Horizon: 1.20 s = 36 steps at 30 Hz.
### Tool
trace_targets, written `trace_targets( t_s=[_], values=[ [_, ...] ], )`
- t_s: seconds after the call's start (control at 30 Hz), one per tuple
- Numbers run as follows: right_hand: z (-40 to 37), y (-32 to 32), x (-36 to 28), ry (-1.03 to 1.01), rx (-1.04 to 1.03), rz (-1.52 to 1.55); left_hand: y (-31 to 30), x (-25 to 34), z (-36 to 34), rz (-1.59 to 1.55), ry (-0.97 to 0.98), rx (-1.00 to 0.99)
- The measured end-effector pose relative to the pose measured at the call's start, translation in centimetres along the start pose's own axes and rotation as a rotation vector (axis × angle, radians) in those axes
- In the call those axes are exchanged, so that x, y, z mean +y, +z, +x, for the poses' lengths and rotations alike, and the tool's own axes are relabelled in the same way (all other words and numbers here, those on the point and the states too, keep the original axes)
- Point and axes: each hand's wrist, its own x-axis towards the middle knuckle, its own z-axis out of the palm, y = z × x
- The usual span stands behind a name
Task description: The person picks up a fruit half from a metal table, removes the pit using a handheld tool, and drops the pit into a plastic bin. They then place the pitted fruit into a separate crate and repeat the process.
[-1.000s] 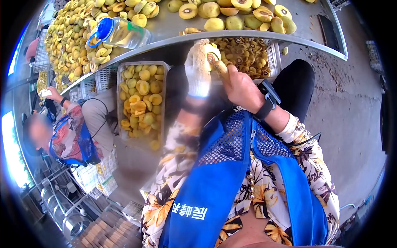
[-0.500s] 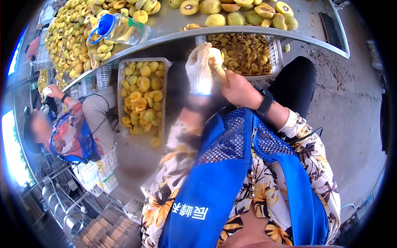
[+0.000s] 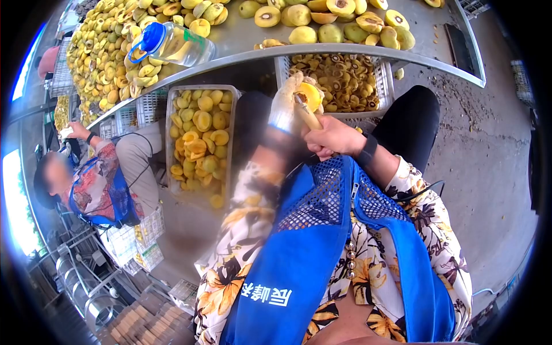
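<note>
Holding fruit half (image 3: 311, 94) left, tool (image 3: 308, 116) right, pit crate (image 3: 384, 76) behind, tray (image 3: 168, 144) beside

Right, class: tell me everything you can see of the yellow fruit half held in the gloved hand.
The fruit half is yellow, with a deeper orange cut face turned towards the camera. The white-gloved left hand cups it from behind, just below the table edge. The metal tip of a wooden-handled tool, gripped by the bare right hand, touches its cut face. Whether a stone remains is unclear.
</note>
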Motion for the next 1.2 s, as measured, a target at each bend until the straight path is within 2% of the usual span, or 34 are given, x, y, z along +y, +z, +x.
trace_targets(
  t_s=[0.17, 0.27, 0.3, 0.4, 0.43, 0.47, 0.53, 0.57, 0.6, 0.67, 0.7, 0.73, 0.77, 0.83, 0.87, 0.9, 0.93, 1.0, 1.03, 1.07, 1.1, 1.2],
  values=[
    [0.4, -0.1, -0.5, 0.040, -0.171, 0.194, -0.2, 0.8, -0.9, -0.014, 0.034, 0.095],
    [1.1, -0.4, -0.1, 0.084, -0.236, 0.250, 0.7, 1.4, -1.5, 0.492, 0.365, 0.295],
    [1.2, -0.5, 0.0, 0.100, -0.249, 0.266, 0.6, 1.8, -1.6, 0.580, 0.370, 0.268],
    [1.8, -0.3, 0.0, 0.094, -0.257, 0.313, 1.1, 2.1, -1.8, 0.445, 0.359, 0.401],
    [2.0, -0.2, 0.0, 0.081, -0.280, 0.329, 0.6, 1.8, -1.5, 0.545, 0.535, 0.483],
    [1.7, 0.0, -0.3, 0.045, -0.287, 0.321, -1.8, 2.2, -0.6, 0.141, 0.427, 0.506],
    [0.7, -0.3, -0.8, -0.017, -0.297, 0.297, -9.4, 3.4, -1.1, -0.292, 0.347, 0.394],
    [0.4, -1.0, -0.8, -0.058, -0.233, 0.390, -10.1, 5.0, -3.3, -0.146, 0.423, 0.525],
    [0.7, -1.9, -0.8, -0.097, -0.112, 0.305, -10.7, 6.6, -5.6, 0.008, 0.496, 0.649],
    [2.3, -4.6, 0.7, -0.115, 0.277, -0.153, -12.0, 8.2, -8.5, 1.260, 0.734, 1.180],
    [2.9, -5.9, 1.4, -0.177, 0.426, -0.666, -12.5, 9.3, -9.4, 1.525, 0.738, 1.319],
    [3.2, -6.8, 1.9, -0.166, 0.510, -0.844, -12.4, 10.1, -10.1, 1.794, 0.739, 1.451],
    [3.0, -6.7, 1.4, -0.142, 0.597, -1.018, -10.2, 11.2, -10.1, 1.784, 0.851, 1.352],
    [4.8, -8.3, 3.5, -0.349, 0.530, -1.304, -8.5, 12.6, -8.8, 1.613, 1.124, 0.992],
    [5.0, -8.4, 3.8, -0.396, 0.506, -1.340, -3.4, 13.4, -5.6, 1.706, 1.140, 0.893],
    [5.1, -8.4, 4.1, -0.444, 0.483, -1.376, -1.8, 14.2, -3.2, 1.838, 1.226, 0.729],
    [4.5, -7.6, 3.6, -0.434, 0.482, -1.310, 0.1, 14.7, -0.7, 1.969, 1.116, 0.711],
    [3.4, -6.7, 2.7, -0.334, 0.446, -1.067, 1.9, 15.6, 5.2, 2.111, 1.121, 0.486],
    [2.8, -6.6, 2.1, -0.248, 0.410, -0.890, 2.3, 15.7, 8.2, 2.214, 0.979, 0.475],
    [2.2, -6.7, 1.9, -0.165, 0.373, -0.712, 3.7, 15.5, 9.6, 2.317, 0.674, 0.475],
    [3.2, -7.0, 3.6, -0.675, 0.649, -1.438, 2.8, 15.6, 11.9, 2.313, 0.558, 0.431],
    [2.3, -7.7, 3.4, -0.534, 0.652, -1.303, 3.6, 16.5, 14.6, 2.299, 0.242, 0.338]
  ],
)
